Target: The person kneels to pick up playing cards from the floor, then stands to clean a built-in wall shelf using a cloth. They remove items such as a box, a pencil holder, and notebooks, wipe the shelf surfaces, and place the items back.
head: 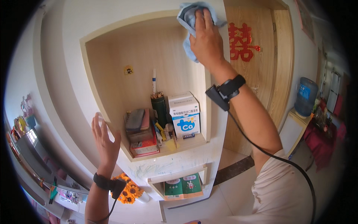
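Observation:
My right hand (208, 44) presses a light blue cloth (191, 50) against the white wall at the top right corner of a recessed wall shelf (170, 152). Beside the shelf's left frame, my left hand (105, 137) is raised with its fingers apart and holds nothing. Inside the shelf, stacked books and boxes (142, 145) stand at the left. A dark green pencil holder (159, 109) full of pencils is in the middle, with a white tube-like item (153, 79) rising behind it. White cartons (185, 117) stand at the right. Small items lie in front.
Below is a smaller niche with green booklets (183, 186). Orange artificial sunflowers (129, 190) in a white vase (143, 197) stand under my left wrist. To the right are a wooden door (251, 84) with a red paper-cut and a water dispenser bottle (306, 95). A cable (268, 154) trails from my right wrist.

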{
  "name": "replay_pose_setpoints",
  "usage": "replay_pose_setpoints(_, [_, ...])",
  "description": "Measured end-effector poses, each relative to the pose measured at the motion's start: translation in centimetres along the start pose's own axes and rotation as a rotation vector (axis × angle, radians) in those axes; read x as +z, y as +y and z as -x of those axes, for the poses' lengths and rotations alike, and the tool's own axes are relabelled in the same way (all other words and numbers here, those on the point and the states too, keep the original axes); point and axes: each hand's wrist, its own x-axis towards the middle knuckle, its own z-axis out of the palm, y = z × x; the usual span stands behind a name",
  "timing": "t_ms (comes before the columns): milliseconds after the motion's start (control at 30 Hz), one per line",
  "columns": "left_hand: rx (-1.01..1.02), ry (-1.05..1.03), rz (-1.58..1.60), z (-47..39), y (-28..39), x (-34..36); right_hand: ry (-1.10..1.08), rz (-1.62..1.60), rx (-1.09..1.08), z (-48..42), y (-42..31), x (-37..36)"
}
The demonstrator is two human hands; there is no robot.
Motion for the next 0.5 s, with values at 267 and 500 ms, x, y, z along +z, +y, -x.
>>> replay_pose_setpoints(267, [0.020,0.029,-0.022,0.1,-0.3,-0.2,-0.261,-0.007,0.272,13.8,-4.7,-4.6])
replay_pose_setpoints(500, [-0.024,0.039,-0.023,0.0,0.4,0.4,-0.393,-0.159,0.441,27.2,-6.6,-8.0])
